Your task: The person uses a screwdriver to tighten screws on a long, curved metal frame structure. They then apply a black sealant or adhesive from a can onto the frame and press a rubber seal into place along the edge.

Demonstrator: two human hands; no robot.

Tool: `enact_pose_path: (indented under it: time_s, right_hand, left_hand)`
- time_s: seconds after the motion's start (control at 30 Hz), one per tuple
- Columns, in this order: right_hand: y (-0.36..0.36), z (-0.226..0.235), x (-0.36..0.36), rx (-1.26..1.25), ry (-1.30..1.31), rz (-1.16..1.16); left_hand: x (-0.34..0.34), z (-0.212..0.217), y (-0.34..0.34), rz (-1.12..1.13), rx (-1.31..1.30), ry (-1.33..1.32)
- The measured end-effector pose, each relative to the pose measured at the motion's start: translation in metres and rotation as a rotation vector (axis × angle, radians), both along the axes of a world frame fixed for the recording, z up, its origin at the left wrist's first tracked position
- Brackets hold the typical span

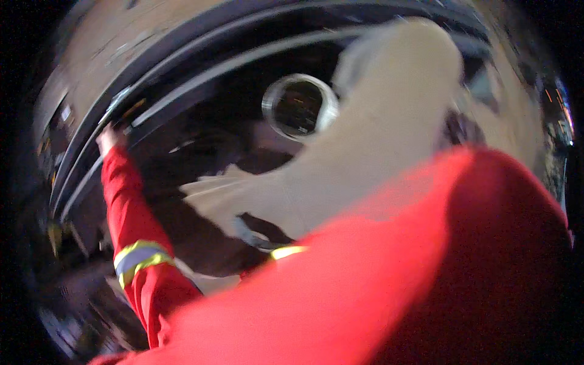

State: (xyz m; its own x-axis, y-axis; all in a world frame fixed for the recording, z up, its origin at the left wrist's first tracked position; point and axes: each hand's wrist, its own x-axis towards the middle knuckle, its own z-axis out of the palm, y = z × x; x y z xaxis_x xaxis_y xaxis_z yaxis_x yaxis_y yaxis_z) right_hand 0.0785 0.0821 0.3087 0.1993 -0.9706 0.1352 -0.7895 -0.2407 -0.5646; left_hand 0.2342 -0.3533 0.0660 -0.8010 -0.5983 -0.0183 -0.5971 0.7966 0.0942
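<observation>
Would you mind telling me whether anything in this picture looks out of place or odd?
Nothing clearly damaged or spilled. A large pale cloth hangs bunched and blurred across the dark opening, while the left hand rests at its curved rim. The right hand is hidden.

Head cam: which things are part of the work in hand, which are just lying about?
In hand:
- left hand on the dark curved rim
- pale cloth, blurred, by the red right sleeve; right hand hidden

Lying about:
- round metal ring
- tan surface beyond the rim

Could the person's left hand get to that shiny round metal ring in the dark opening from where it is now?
Probably not right away: the left hand rests on the curved dark rim, well apart from the shiny round metal ring; nothing visibly blocks the way between.
</observation>
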Motion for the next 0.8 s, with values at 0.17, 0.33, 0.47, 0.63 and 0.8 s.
enact_pose_path:
  time_s: [0.17, 0.33, 0.47, 0.63, 0.8]
  right_hand:
    - [-0.024, 0.048, 0.011, -0.085, 0.057, -0.094]
    - [-0.061, 0.11, 0.026, -0.293, 0.013, -0.025]
    - [-0.097, 0.143, 0.064, -0.391, -0.032, 0.057]
    - [-0.128, 0.143, 0.072, -0.428, -0.098, 0.109]
    - [-0.132, 0.102, 0.042, -0.364, -0.189, 0.021]
  left_hand:
    - [0.004, 0.09, -0.093, 0.52, -0.217, -0.102]
    - [-0.014, 0.192, -0.074, 0.486, -0.173, 0.149]
    - [-0.046, 0.213, -0.095, 0.204, -0.045, -0.072]
    - [-0.074, 0.145, -0.088, 0.371, -0.05, -0.562]
    - [-0.085, 0.134, -0.05, 0.486, 0.063, -0.637]
